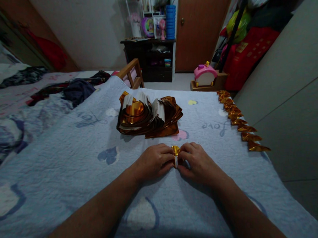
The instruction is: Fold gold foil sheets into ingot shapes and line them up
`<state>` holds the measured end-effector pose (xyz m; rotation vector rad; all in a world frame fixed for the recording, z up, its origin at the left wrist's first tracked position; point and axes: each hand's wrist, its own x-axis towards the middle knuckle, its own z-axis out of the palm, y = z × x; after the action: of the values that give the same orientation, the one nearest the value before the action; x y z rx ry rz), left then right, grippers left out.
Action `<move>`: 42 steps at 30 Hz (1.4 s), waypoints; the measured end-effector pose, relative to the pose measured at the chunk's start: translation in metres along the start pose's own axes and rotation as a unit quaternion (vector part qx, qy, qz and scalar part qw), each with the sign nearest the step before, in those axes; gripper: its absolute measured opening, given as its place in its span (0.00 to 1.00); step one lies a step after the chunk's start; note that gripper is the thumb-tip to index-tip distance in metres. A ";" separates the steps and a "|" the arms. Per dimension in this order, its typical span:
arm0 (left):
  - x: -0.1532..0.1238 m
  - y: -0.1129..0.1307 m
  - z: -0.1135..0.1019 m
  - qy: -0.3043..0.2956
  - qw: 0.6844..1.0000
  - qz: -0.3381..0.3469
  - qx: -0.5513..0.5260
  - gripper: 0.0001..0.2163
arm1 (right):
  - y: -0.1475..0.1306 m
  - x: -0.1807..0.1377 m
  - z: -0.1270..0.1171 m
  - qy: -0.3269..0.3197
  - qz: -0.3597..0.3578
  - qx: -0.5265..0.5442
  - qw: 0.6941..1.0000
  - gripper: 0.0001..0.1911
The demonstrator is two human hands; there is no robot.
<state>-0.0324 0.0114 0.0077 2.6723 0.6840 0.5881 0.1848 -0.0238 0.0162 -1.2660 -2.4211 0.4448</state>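
A small piece of gold foil paper, with a white strip showing below its shiny top, is pinched between my two hands just above the bedspread. My left hand has its fingers closed on the left end of the paper. On the right end, the thumb and fingers of my right hand are closed too. The fingers hide much of the paper. Beyond my hands lies a thick, curled stack of gold foil sheets with white undersides. Several folded gold foil pieces run in a row along the right edge of the bed.
The light blue bedspread with heart prints covers the surface under my arms. Rumpled clothes lie at the left. A wooden rail stands past the bed's far edge, and a pink toy case sits beyond it. A pale cabinet borders the right side.
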 end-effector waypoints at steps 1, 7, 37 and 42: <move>0.000 0.000 0.000 0.000 1.000 -0.002 -0.007 0.08 | 0.000 0.000 0.000 0.002 -0.003 -0.001 1.000 0.05; 0.000 -0.003 0.001 -0.005 1.000 -0.012 -0.022 0.07 | 0.002 0.000 0.000 0.004 -0.003 0.007 1.000 0.06; -0.004 -0.006 0.008 0.006 0.992 -0.107 0.059 0.04 | 0.023 0.000 0.015 0.018 0.057 0.051 0.997 0.08; -0.002 -0.007 0.009 -0.021 0.986 -0.151 0.067 0.05 | 0.020 0.002 0.014 0.021 0.093 0.026 0.995 0.07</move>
<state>-0.0326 0.0145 -0.0032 2.6176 1.1258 0.4149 0.1915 -0.0124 -0.0049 -1.4689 -2.2505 0.5238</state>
